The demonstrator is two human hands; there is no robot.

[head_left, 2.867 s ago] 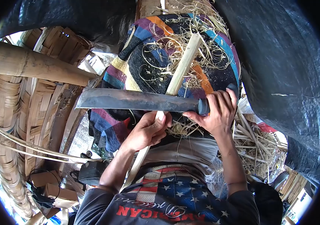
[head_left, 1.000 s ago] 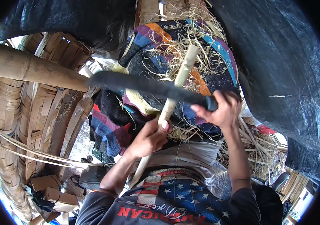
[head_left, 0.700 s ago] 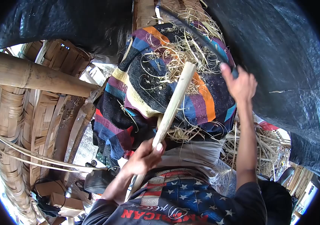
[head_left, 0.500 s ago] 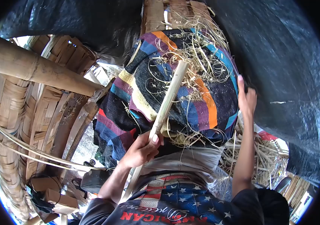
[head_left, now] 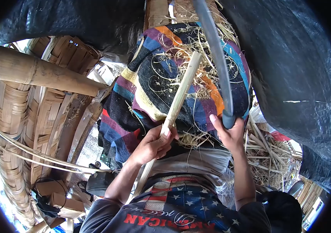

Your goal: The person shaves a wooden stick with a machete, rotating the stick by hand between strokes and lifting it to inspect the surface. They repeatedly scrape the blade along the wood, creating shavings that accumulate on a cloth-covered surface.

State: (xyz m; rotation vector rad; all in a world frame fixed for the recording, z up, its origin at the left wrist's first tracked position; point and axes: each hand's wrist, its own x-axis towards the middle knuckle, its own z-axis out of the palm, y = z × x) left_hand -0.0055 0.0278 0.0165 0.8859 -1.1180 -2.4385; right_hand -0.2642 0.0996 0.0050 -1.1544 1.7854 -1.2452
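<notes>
in the head view, my left hand (head_left: 150,145) is wrapped around a pale, split length of bamboo stick (head_left: 181,93), fingers curled tight on it and the thumb pressed along its upper face. the stick runs from beside the waist up and to the right, lying across a multicoloured striped cloth (head_left: 150,89) draped over the lap, and its cut end sits in a heap of curly pale bamboo shavings (head_left: 196,42) on top of that cloth.

my right hand (head_left: 229,134) grips the dark handle of a long dark-bladed machete (head_left: 216,58), fingers shut round it. the blade points up and away toward the top of the frame, seen nearly edge-on and a bit blurred, to the right of the stick and not touching it.

near the bottom is a dark t-shirt with a stars-and-stripes print (head_left: 177,202). to the left, a thick round bamboo pole (head_left: 37,73) crosses above a woven bamboo panel (head_left: 14,128), with thin bent bamboo slivers (head_left: 29,153) trailing over it. black plastic sheeting (head_left: 289,66) fills the right side and the top, and a loose pile of split bamboo strips (head_left: 266,151) lies just beside the right forearm.
</notes>
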